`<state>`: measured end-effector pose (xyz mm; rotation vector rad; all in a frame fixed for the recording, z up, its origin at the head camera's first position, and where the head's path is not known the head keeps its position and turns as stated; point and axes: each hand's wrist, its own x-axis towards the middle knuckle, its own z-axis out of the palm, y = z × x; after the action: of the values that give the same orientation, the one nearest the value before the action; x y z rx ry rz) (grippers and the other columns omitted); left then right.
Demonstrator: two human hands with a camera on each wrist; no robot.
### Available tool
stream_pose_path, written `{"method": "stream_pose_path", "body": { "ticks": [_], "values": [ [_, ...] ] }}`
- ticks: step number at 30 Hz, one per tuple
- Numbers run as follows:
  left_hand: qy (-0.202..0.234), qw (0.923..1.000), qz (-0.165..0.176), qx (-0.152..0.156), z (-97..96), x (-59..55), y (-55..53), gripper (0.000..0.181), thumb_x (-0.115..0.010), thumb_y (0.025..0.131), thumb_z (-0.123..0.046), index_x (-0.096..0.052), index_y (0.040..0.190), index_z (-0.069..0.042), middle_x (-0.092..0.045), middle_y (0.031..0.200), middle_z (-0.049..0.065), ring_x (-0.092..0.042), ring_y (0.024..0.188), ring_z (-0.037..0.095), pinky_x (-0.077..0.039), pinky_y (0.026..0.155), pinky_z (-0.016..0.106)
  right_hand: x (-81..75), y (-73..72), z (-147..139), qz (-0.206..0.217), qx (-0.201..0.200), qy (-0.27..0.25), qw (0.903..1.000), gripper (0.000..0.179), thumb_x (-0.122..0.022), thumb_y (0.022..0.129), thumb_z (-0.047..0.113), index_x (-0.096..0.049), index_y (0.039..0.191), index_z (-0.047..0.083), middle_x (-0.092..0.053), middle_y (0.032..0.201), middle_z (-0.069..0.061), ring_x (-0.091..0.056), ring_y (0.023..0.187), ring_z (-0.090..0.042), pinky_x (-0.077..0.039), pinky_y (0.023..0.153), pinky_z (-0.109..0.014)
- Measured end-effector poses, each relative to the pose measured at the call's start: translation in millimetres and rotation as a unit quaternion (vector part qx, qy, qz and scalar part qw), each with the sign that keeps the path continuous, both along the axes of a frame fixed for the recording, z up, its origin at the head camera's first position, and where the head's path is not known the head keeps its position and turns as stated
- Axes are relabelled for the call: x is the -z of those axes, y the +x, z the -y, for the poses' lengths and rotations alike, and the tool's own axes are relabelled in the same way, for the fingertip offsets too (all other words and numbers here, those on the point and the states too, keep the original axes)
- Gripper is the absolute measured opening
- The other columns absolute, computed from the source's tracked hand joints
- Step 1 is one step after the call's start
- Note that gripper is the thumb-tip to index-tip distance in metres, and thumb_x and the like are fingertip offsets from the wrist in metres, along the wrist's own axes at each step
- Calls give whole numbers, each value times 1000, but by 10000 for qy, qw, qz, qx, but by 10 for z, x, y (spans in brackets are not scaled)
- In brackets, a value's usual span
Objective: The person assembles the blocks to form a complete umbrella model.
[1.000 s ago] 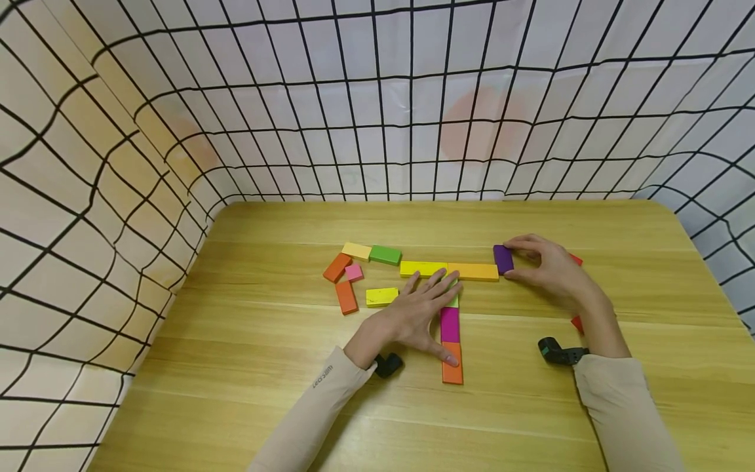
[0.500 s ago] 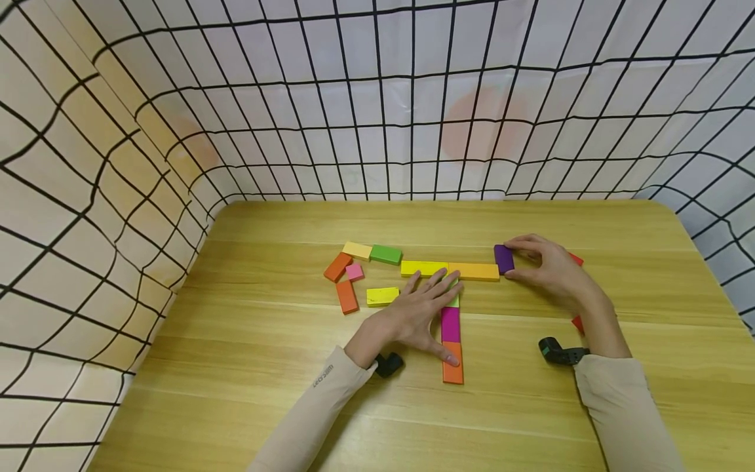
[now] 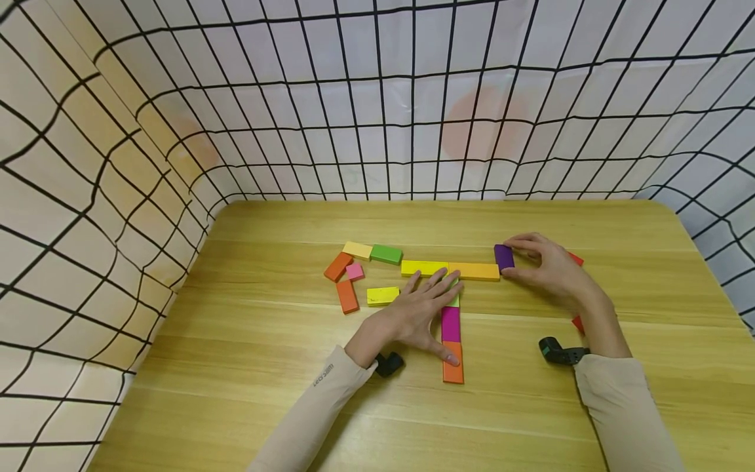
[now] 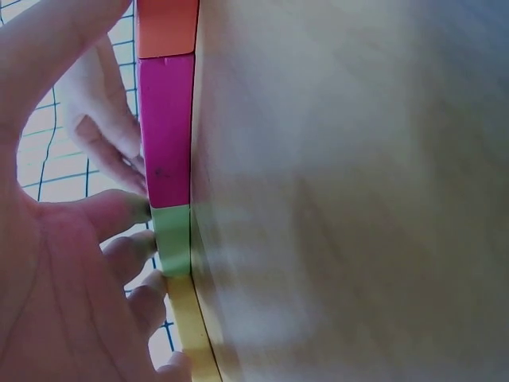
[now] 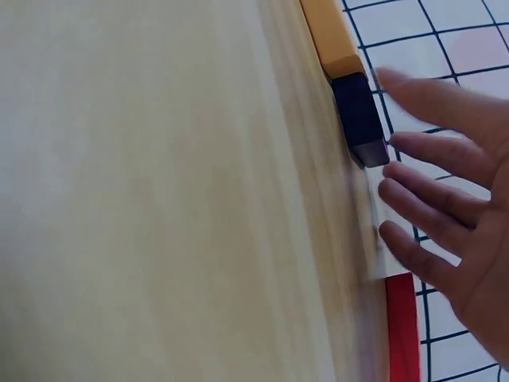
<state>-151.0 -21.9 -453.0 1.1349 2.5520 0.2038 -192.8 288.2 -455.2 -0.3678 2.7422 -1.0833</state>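
My left hand (image 3: 407,318) lies spread over a T of coloured blocks, thumb on the orange block (image 3: 453,375), fingertips at the joint with the top bar. Down the stem come a light green block (image 4: 173,239), a magenta block (image 3: 451,325) and the orange one. A yellow block (image 3: 421,267) and an amber block (image 3: 474,272) form the bar. At the bar's right end, my right hand (image 3: 551,269) pinches a purple block (image 3: 504,257) between thumb and fingertips at its two ends. In the right wrist view the purple block meets the amber one.
Left of the T lie a loose yellow block (image 3: 382,296), a green block (image 3: 386,254), a cream block (image 3: 357,250), a pink block (image 3: 354,271) and two orange-red ones. Red blocks (image 5: 402,326) lie partly hidden by my right arm. Black grid netting (image 3: 377,131) encloses the table (image 3: 236,328).
Almost nothing differs; both hands hold their places, and the purple block stays at the bar's right end.
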Motion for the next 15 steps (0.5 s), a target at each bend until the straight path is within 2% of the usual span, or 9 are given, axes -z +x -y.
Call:
{"method": "stream_pose_path", "body": {
  "ticks": [4, 11, 15],
  "values": [
    [-13, 10000, 11, -4, 4, 0, 1, 136, -77, 71, -80, -4, 168, -21, 8, 176, -3, 11, 163, 19, 2, 133, 53, -69, 0, 82, -200, -59, 145, 9997, 61, -73, 97, 35, -55, 148, 5, -42, 158, -21, -39, 145, -50, -36, 113, -70],
    [-34, 10000, 4, -10, 1, 3, 0, 135, -75, 71, -81, -4, 168, -21, 8, 176, -3, 10, 163, 19, 2, 133, 53, -219, 28, 258, -132, -645, 664, 9956, 66, -68, 101, 33, -45, 155, 1, -27, 168, -24, -27, 151, -54, -29, 117, -74],
    [-41, 10000, -2, -17, 1, -1, 4, 135, -76, 71, -81, -5, 168, -21, 8, 176, -3, 10, 163, 19, 2, 133, 53, -251, 44, 338, -425, -465, 847, 9944, 61, -71, 99, 29, -53, 149, -2, -41, 156, -28, -38, 143, -52, -37, 113, -71]
  ]
}}
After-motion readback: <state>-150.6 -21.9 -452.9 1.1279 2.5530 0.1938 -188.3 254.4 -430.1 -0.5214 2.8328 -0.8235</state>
